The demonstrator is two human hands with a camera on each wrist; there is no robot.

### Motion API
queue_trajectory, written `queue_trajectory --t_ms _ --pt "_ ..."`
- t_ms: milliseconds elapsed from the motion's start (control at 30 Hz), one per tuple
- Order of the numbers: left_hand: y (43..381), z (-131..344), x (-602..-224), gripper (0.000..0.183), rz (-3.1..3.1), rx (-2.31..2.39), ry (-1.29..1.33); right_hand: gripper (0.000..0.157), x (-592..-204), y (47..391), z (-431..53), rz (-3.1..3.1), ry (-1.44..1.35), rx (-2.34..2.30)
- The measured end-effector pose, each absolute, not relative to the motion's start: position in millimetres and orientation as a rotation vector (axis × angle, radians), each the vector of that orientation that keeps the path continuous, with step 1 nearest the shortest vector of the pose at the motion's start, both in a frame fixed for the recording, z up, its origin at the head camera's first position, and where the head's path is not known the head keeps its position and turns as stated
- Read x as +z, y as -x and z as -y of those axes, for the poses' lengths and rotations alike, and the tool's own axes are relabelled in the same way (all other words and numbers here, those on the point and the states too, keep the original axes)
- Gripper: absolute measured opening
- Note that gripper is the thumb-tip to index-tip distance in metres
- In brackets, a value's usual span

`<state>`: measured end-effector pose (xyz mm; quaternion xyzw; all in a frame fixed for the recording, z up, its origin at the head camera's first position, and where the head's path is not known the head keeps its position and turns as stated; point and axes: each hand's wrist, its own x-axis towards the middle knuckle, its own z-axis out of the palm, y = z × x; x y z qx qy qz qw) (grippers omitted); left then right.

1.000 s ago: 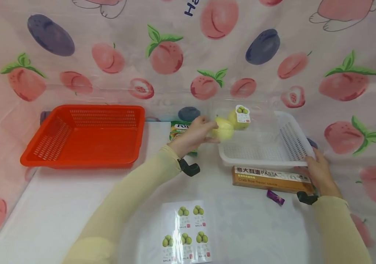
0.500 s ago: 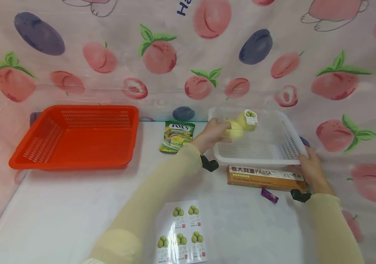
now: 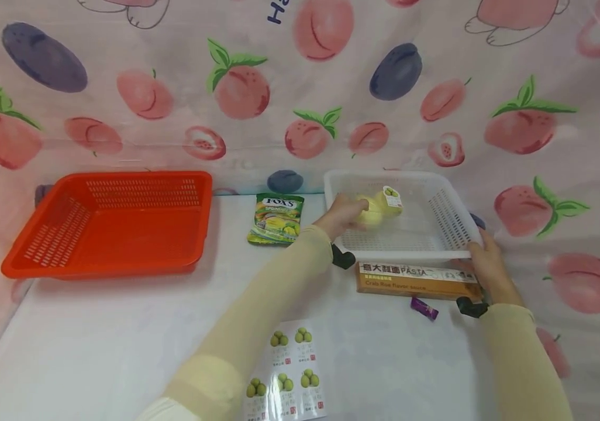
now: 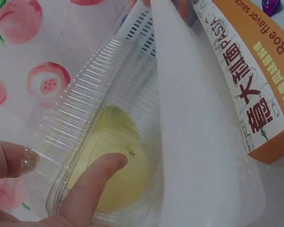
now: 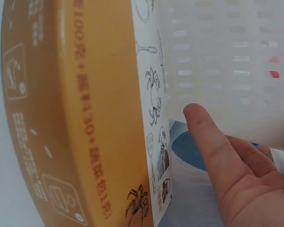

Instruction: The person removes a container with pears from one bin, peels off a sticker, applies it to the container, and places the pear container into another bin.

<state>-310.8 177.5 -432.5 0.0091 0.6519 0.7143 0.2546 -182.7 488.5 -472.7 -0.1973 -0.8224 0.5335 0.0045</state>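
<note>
A clear plastic box [image 4: 92,85] with yellow-green fruits [image 4: 120,184] inside is down in the left part of the white basket [image 3: 402,255]. My left hand [image 3: 343,215] grips this box at its left end, the thumb lying over the fruit and other fingers at the outer edge. A white label with green fruits [image 3: 392,197] sticks on the box. At the basket's front right corner, my right hand [image 3: 491,268] holds the rim. In the right wrist view its thumb lies against the slotted wall, with fingers partly hidden behind.
A pasta box [image 3: 418,282] lies just in front of the white basket, with a small purple-wrapped sweet [image 3: 424,309] nearer. Left of the basket is a green Fox's candy bag [image 3: 277,217], then a red basket [image 3: 137,234]. A sticker sheet [image 3: 300,362] lies at the front.
My left hand has brought the plastic fruit box rightward and down into the white basket. My right hand keeps hold of the rim. The whole head view has shifted somewhat.
</note>
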Motion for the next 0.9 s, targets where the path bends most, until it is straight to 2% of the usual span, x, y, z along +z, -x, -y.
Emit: queue_trajectory --t_ms 100,233,533,733,900 --pt "310 -182 -433 0.055 -1.785 1.920 -0.053 0.061 -471 183 -489 2.591 0.648 1.645" --pt "309 -188 -433 0.039 -1.738 1.921 -0.077 0.061 -469 184 -490 2.596 0.677 1.628" --pt "307 -192 -427 0.063 -1.748 1.829 0.027 0.060 -468 185 -492 2.593 0.621 1.661" --pt "305 -193 -425 0.061 -1.866 1.726 0.102 0.061 -469 188 -490 2.608 0.699 1.640" --pt "305 -193 -429 0.058 -1.915 1.606 0.083 0.060 -470 191 -490 2.609 0.648 1.659"
